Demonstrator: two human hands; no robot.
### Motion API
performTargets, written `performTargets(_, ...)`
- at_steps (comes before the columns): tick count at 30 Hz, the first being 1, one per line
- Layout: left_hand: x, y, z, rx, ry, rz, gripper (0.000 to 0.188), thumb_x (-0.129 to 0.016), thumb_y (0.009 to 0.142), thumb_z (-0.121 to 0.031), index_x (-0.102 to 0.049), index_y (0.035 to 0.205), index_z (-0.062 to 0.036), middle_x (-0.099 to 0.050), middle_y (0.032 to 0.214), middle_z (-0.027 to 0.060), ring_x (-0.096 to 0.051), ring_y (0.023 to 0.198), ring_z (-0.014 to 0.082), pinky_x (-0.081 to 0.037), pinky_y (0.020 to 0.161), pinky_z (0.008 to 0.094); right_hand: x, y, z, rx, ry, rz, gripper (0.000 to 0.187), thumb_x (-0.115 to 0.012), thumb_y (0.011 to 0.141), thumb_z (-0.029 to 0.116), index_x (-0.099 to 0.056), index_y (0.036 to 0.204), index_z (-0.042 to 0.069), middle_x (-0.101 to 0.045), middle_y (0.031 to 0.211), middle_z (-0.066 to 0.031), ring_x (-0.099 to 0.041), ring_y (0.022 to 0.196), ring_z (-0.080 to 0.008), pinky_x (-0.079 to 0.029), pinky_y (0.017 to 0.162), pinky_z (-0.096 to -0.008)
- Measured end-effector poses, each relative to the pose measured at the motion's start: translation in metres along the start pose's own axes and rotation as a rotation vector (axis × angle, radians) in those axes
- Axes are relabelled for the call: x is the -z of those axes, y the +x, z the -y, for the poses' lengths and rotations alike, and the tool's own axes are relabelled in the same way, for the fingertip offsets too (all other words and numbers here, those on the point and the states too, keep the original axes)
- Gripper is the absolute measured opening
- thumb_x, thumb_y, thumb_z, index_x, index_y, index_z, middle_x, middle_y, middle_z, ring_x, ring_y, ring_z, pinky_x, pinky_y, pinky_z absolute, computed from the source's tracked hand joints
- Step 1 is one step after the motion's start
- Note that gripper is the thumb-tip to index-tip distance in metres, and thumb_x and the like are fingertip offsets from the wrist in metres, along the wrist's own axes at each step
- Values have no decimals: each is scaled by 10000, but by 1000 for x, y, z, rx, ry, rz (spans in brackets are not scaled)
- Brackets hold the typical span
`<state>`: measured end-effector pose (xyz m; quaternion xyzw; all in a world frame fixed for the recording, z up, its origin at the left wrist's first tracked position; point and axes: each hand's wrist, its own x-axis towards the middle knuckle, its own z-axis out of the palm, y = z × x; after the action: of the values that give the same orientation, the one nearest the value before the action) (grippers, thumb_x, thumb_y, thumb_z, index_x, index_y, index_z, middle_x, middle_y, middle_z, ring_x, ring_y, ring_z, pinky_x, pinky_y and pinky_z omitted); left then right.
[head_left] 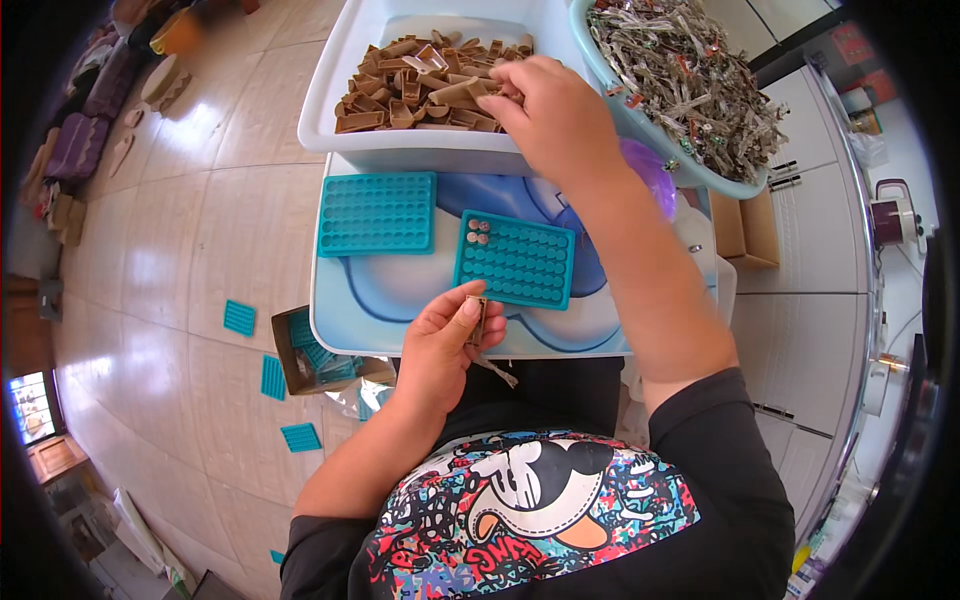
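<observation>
Floor, left: three loose teal trays point(239, 318), lying well apart; near them, a brown cardboard carton point(376, 375) with more teal pieces inside.

Table, left: one teal tray point(378, 215) of round recesses, none visibly filled. Behind it, a white tub point(430, 155) of heaped brown casings point(375, 95).

Left hand point(445, 335): narrow, thumb and fingers closed on one brown part point(476, 320), held at the near-left corner of the second tray; a pale strand point(497, 372) hangs below. Risk, in my judgement: the loose strand could catch on the tray edge if the hand swings across it, pulling the part askew.

Second teal tray point(520, 265): slightly turned, four small round pieces point(478, 232) grouped in its far-left corner (the rest of the recesses look bare). A bump from the left wrist or fingers could jog these pieces loose.

Right hand point(560, 110): over the tub, fingers drawn together at the casings; whether one is gripped I cannot tell. The pieces lie tangled, so two might come up together, or one slip from a shallow pinch.

Far right: a purple bag-like item point(650, 175), partly hidden; a pale green basin point(580, 40), piled with wired parts point(690, 85), some near its rim and liable to spill if knocked.
</observation>
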<state>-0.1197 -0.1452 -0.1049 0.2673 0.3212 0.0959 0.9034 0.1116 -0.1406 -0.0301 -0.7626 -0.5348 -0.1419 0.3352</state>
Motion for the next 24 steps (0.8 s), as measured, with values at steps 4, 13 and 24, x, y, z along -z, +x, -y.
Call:
performTargets(4,-1,-4,0,-13,-13,30,206,-516,945,-149,-553,1103,-23,-627,989,115,-634,875,184,-539,786,301,-23,21,-16,-113,-194,142,298,-664,788,293,-647,944,39,-603,850,-76,-592,742,-251,-467,680,-360)
performTargets(13,0,-11,0,-5,-57,8,224,-495,952,-145,-515,1137,-20,-612,1006,115,-632,878,185,-542,797,307,39,-31,9,-7,208,-88,255,-684,760,76,-657,1013,57,-605,860,-63,-569,720,-176,-465,619,-276)
performTargets(24,-8,-6,15,57,25,75,196,-482,959,-145,-511,1108,-20,-596,967,100,-623,860,181,-538,775,304,78,-224,4,0,-150,324,330,-712,704,85,-650,1028,96,-577,1020,-72,-590,763,-227,-496,705,-337)
